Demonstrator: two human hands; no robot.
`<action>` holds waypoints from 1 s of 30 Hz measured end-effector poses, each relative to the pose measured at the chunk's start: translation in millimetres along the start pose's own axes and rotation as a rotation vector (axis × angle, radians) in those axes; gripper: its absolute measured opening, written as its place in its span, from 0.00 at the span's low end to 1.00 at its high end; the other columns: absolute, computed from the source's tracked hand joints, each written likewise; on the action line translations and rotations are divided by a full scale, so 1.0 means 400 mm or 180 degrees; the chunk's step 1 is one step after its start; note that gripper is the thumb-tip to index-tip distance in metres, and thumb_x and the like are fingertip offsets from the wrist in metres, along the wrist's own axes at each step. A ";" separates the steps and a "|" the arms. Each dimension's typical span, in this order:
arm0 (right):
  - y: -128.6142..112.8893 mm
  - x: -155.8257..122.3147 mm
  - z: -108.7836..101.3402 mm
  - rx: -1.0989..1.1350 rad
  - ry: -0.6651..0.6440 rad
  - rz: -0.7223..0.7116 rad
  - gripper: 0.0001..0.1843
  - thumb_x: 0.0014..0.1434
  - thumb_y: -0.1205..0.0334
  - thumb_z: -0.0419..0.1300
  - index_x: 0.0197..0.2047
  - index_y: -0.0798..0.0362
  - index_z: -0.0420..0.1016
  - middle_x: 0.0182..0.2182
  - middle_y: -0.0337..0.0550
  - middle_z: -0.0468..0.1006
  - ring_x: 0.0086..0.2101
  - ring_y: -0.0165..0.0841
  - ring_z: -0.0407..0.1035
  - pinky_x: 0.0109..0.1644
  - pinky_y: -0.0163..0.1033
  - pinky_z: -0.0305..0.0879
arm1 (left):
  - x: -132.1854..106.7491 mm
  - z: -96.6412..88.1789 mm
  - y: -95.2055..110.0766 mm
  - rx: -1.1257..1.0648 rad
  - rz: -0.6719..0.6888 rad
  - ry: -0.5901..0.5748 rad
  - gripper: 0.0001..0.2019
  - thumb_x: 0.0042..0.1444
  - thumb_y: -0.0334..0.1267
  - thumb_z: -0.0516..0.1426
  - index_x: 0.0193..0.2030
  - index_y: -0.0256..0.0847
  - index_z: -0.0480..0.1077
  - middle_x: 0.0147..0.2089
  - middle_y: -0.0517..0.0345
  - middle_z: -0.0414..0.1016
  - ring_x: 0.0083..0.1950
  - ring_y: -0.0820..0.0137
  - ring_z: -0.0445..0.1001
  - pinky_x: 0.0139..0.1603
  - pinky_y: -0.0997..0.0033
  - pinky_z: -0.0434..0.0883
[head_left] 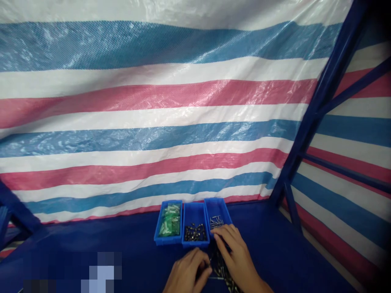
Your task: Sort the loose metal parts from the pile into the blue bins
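Note:
My left hand (191,270) is low in the middle, its thumb and fingertips drawn together in a pinch. What it may hold is too small and dark to make out. My right hand (237,253) reaches over the front of the right blue bin (220,204), thumb and fingers bent close together. Silver screws (216,221) lie in that bin by its fingertips; whether one is pinched cannot be seen. Between and under my hands is a pile of dark metal parts (218,266), partly covered by the right hand.
A middle blue bin (194,211) holds small dark metal pieces (195,232). The left blue bin (157,232) contains green-and-clear small bags (169,221). All stand on a dark blue tabletop (122,240). Striped sheeting (152,134) hangs behind; a blue frame post (314,110) rises at right.

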State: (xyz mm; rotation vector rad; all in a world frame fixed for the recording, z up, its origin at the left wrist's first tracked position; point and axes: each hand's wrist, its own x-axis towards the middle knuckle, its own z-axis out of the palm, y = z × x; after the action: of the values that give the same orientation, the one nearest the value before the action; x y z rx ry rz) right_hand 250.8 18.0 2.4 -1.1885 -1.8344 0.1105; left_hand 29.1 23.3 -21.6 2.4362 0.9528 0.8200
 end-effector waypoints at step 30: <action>-0.049 0.003 -0.009 -0.0053 -0.0823 -0.0476 0.05 0.76 0.63 0.58 0.45 0.46 0.73 0.37 0.37 0.80 0.39 0.35 0.73 0.49 0.40 0.62 | 0.004 -0.002 -0.009 -0.0474 0.0093 0.0989 0.09 0.76 0.43 0.55 0.48 0.45 0.75 0.40 0.58 0.77 0.36 0.71 0.79 0.38 0.80 0.77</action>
State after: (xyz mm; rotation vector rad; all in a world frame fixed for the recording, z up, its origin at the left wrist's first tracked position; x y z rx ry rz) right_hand 239.9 7.3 15.3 -1.0837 -2.1474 0.1708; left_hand 27.9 27.1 -22.6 2.2402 0.9259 1.2599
